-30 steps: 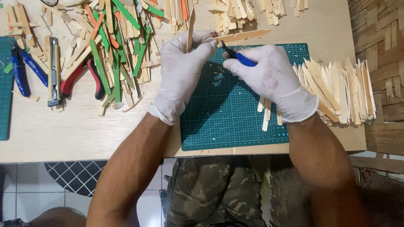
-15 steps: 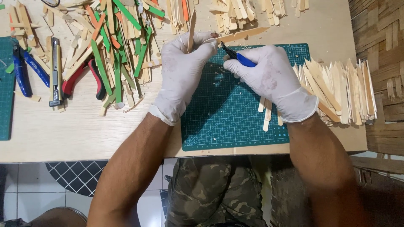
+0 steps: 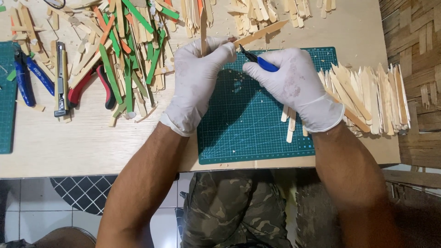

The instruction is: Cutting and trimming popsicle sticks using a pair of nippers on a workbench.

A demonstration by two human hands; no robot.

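Hands: two, both in white gloves, meeting at the 12 o'clock edge of the mat.
Left hand (image 3: 195,80): fingers clamped on two plain sticks, one upright (image 3: 203,27) and one slanted (image 3: 259,33) that runs toward 2 o'clock.
Right hand (image 3: 294,87): closed around a cutter (image 3: 257,59) with a blue handle; its dark tip touches the slanted stick just beside the left fingertips.
Mat (image 3: 239,124): one green cutting mat with a grid, at the counter's 6 o'clock edge; a second green mat (image 3: 5,96) is cut off at 9 o'clock.
Counter (image 3: 87,142): one pale wooden top.
Loose sticks: three or four short ones (image 3: 290,124) lie on the mat under the right wrist, partly hidden.
Pile at 3 o'clock (image 3: 372,98): plain sticks with pointed ends, too overlapped to count.
Pile at 11 o'clock (image 3: 124,59): green, orange and plain sticks mixed, too many to count.
Pile at 12 o'clock (image 3: 257,11): plain sticks, cut off by the frame.
Tools at 9 o'clock: one blue-handled pliers (image 3: 27,78), one red-handled pliers (image 3: 89,87), one utility knife (image 3: 60,80).
Hidden: the cutter's blade shape is hard to make out; the red pliers' jaws lie under sticks.
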